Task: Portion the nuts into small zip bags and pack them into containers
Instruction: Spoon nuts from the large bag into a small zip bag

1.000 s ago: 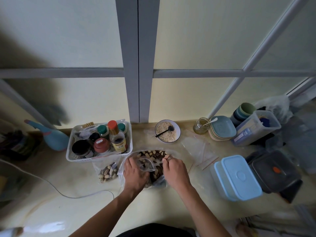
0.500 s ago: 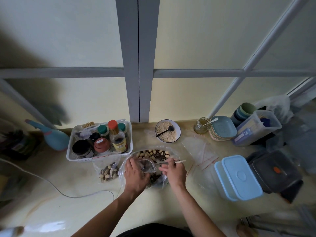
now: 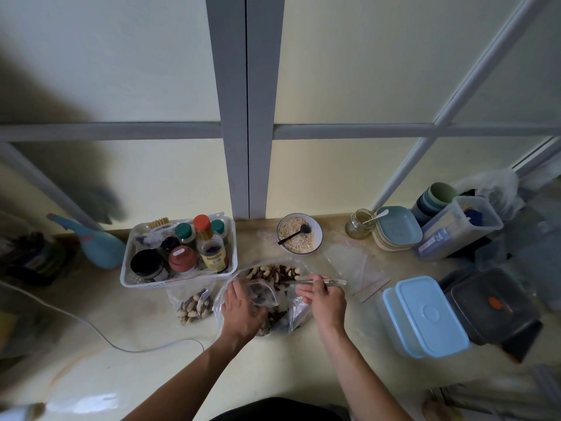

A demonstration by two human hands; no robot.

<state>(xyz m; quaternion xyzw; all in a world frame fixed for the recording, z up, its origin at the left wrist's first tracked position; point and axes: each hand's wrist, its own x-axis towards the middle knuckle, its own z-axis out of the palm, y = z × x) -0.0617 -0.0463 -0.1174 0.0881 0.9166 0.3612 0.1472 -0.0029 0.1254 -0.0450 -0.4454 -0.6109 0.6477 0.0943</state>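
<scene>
Glossy countertop (image 3: 91,375), clear plastic nut bag (image 3: 296,311), matt blue lidded containers (image 3: 425,317).

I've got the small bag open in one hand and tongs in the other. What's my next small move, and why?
Probably close the tongs on a nut from the big bag and drop it into the small bag: the left hand holds it open beside the pile, and the right hand has the tongs there.
</scene>
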